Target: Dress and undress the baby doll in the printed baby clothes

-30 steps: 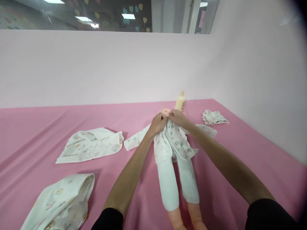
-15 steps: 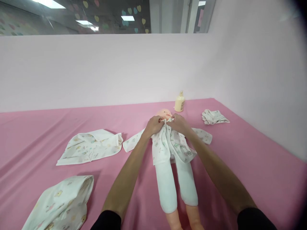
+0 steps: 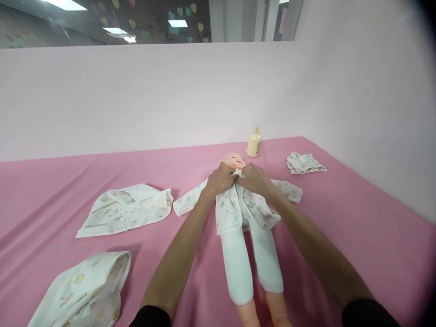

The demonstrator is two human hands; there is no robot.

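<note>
A baby doll (image 3: 234, 160) lies on its back on a pink sheet (image 3: 150, 263), head away from me. It wears a white printed baby shirt (image 3: 229, 215) with its sleeves spread to both sides, and white pants (image 3: 236, 268). At the shirt's neckline my left hand (image 3: 221, 178) is closed, pinching the collar edge. My right hand (image 3: 254, 179) grips the opposite front edge, its fingers meeting the left ones under the doll's chin. Below the hands the two front panels hang slightly apart. My fingers partly hide the collar, so any fastener there cannot be made out.
Left of the doll lie two white printed cloth pieces, a flat garment (image 3: 126, 209) and a folded one (image 3: 85, 290) nearer me. Beyond the head stands a cream pump bottle (image 3: 254, 143). A crumpled cloth (image 3: 304, 163) rests at the right, by the white wall (image 3: 368, 113).
Both hands have come closer together at the collar and turned so the knuckles face up. More of the doll's face shows. The view has shifted slightly.
</note>
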